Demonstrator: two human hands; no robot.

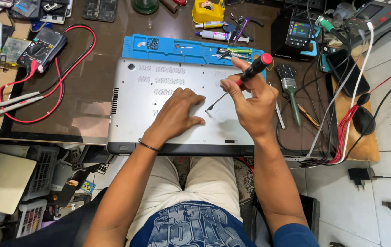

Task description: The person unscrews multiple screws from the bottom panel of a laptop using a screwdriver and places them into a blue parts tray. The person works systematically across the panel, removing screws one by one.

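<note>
Resting under both hands (214,107): laptop (159,91)

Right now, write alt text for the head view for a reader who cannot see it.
A person's right hand holds a black screwdriver with a red cap, its tip on the underside of a silver laptop, while the left hand rests flat on the case. A blue tool tray, multimeter and paintbrush surround it.

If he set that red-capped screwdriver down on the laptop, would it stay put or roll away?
The screwdriver looks round-handled and slim, so it would probably roll on the smooth silver laptop base. It seems light, since the right hand holds it by the fingertips. The left hand rests flat on the base, likely steadying it.
</note>
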